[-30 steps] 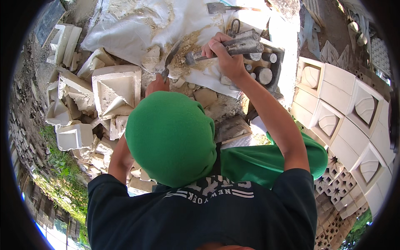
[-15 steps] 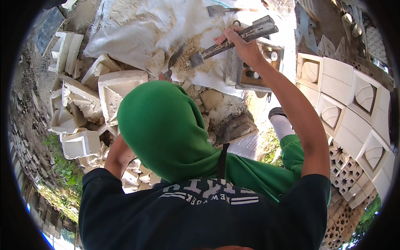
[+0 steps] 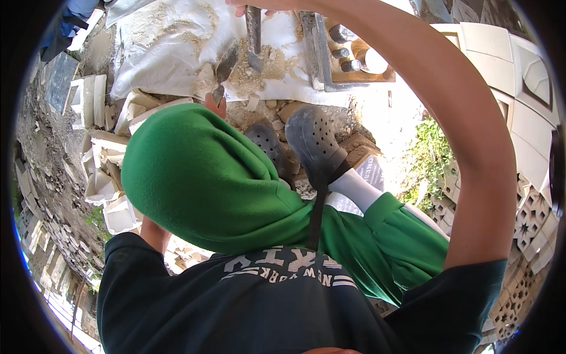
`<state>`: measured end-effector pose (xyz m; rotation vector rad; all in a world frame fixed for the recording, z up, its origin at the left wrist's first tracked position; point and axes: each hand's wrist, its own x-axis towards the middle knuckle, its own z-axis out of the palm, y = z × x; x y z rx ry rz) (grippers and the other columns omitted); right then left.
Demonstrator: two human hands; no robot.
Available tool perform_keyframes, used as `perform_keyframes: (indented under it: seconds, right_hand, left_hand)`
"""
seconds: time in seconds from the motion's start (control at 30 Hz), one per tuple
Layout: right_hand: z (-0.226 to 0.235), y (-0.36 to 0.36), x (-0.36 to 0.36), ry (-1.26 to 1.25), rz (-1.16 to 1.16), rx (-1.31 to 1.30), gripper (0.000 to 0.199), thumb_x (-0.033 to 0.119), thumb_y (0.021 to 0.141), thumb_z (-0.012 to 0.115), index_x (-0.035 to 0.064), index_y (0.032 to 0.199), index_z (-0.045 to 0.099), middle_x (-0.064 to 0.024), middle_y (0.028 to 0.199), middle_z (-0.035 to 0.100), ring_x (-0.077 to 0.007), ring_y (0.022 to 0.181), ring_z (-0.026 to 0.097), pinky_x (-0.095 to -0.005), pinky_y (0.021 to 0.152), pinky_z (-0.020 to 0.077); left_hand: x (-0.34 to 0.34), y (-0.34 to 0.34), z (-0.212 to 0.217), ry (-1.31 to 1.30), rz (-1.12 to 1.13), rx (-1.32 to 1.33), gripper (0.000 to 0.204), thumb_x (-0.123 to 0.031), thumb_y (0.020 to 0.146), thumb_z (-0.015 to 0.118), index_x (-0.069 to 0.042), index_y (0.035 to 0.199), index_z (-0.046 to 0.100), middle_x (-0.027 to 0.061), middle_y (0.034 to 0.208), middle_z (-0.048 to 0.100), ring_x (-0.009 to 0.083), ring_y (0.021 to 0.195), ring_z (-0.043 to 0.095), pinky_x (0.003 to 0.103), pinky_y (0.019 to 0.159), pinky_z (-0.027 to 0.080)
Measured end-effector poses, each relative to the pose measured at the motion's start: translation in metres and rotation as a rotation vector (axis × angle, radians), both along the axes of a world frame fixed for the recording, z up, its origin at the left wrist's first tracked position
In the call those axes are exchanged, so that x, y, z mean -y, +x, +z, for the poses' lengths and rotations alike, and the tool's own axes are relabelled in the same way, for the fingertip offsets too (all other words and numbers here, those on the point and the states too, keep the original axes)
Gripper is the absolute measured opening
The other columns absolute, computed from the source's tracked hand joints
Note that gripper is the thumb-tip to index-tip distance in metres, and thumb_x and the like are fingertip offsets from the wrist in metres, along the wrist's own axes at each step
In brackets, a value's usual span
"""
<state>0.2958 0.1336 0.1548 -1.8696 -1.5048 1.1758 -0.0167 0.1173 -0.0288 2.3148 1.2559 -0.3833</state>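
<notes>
Reaching far, elbow bent, the right hand [image 3: 253, 8] had its fingers round a dark tool [image 3: 253, 35], the left hand [image 3: 216, 106] gripping a trowel [image 3: 227, 62]; white lettering [image 3: 283, 258] marked the near shirt [image 3: 236, 318].

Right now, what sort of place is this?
Probably an outdoor masonry yard: pale blocks line the right side, broken pieces lie heaped on the left, and the left hand holds a trowel by sandy rubble on a white sheet.
</notes>
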Motion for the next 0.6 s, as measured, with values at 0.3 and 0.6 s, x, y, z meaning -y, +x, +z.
perform_keyframes:
  seconds: [0.3, 0.6]
  right_hand:
    - [0.01, 0.034, 0.049, -0.207, 0.125, -0.071, 0.072, 0.073, 0.082, 0.044, 0.0128, 0.118, 0.061, -0.0107, 0.132, 0.051, -0.0297, 0.131, 0.04, -0.0457, 0.104, 0.0387]
    - [-0.01, 0.009, 0.107, 0.315, -0.231, -0.64, 0.043, 0.043, 0.095, 0.049, 0.0022, 0.098, 0.062, -0.009, 0.098, 0.064, -0.0223, 0.102, 0.057, -0.0365, 0.09, 0.044]
  left_hand:
    - [0.005, -0.009, 0.028, -0.092, 0.044, 0.048, 0.044, -0.036, 0.092, 0.048, 0.006, 0.102, 0.043, 0.0334, 0.076, 0.06, 0.0515, 0.075, 0.058, 0.057, 0.069, 0.046]
    - [0.02, -0.009, 0.025, -0.129, 0.089, 0.129, 0.042, -0.035, 0.091, 0.051, 0.006, 0.1, 0.044, 0.0315, 0.069, 0.059, 0.0495, 0.068, 0.059, 0.057, 0.063, 0.046]
